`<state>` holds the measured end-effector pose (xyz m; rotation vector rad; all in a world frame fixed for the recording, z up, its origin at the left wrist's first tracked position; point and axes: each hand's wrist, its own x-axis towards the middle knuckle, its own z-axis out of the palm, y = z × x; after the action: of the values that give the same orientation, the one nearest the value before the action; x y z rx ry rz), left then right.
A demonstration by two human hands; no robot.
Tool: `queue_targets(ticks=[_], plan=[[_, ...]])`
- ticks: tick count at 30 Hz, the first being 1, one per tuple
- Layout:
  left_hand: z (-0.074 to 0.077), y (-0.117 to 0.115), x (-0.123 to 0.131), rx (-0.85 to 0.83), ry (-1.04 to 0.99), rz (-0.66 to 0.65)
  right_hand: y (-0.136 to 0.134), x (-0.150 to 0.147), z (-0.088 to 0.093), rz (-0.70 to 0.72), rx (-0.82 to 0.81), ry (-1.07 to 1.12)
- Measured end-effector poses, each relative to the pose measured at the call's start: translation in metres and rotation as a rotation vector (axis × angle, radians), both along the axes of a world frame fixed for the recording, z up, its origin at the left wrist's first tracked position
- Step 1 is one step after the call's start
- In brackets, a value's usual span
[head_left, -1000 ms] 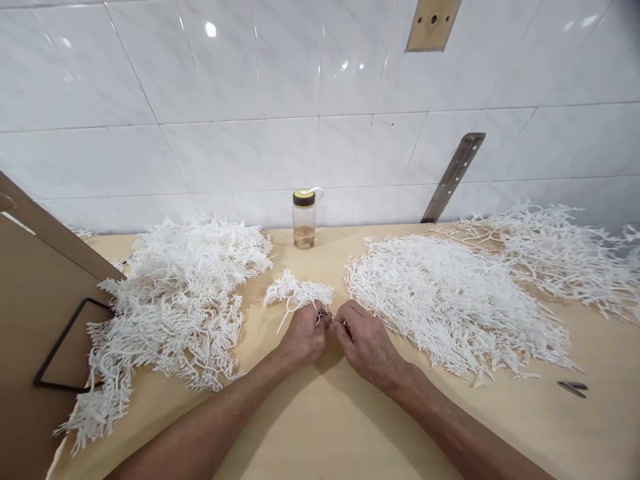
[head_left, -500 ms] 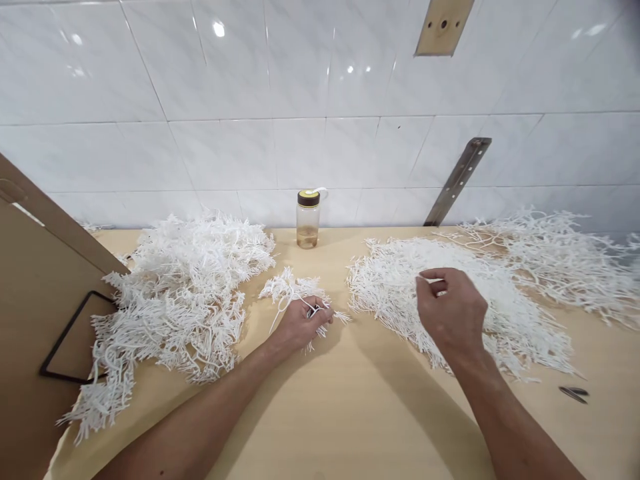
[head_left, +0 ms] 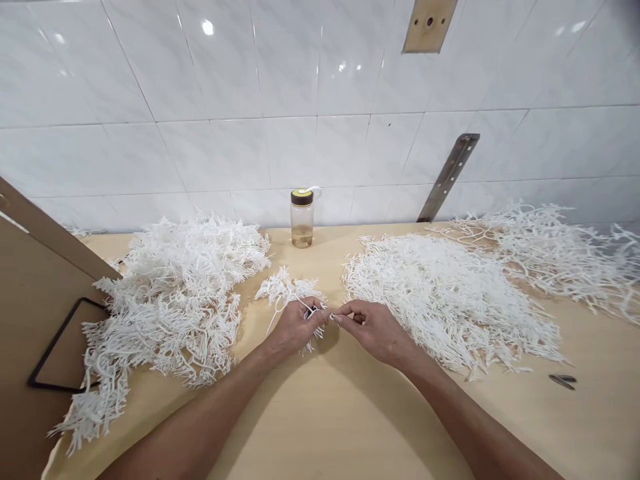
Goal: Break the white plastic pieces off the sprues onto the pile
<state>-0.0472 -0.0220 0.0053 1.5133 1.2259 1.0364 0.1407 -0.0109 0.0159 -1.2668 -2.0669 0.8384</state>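
My left hand (head_left: 297, 328) is closed around a small bundle of white plastic sprigs (head_left: 285, 290) at the middle of the wooden table (head_left: 325, 413). My right hand (head_left: 375, 329) pinches a thin white sprig and holds its tip against the bundle at my left fingertips. The two hands touch at the fingertips. A big heap of white sprigs (head_left: 175, 300) lies to the left. A flatter pile of white sprigs (head_left: 450, 300) lies to the right of my right hand.
A clear bottle with a yellow-black lid (head_left: 302, 218) stands at the back by the tiled wall. Brown cardboard with a black handle outline (head_left: 45, 320) leans at the left. Looser sprigs (head_left: 560, 253) spread at the far right. A small dark metal tool (head_left: 563, 381) lies near the right edge.
My right hand was at the bundle, reached over the right pile, and has come back to my left hand with a sprig pinched. My left hand has stayed on the bundle.
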Motion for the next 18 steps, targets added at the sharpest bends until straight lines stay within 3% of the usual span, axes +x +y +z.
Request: queue_targets(ticks=[11,18], plan=[[0.002,-0.005,0.002,-0.006,0.035,-0.008,-0.004,-0.005,0.002,-0.021,0.041,-0.078],[-0.002,-0.007,0.009,0.011,0.140,0.103,-0.004,-0.007,-0.008,-0.078,0.106,-0.094]])
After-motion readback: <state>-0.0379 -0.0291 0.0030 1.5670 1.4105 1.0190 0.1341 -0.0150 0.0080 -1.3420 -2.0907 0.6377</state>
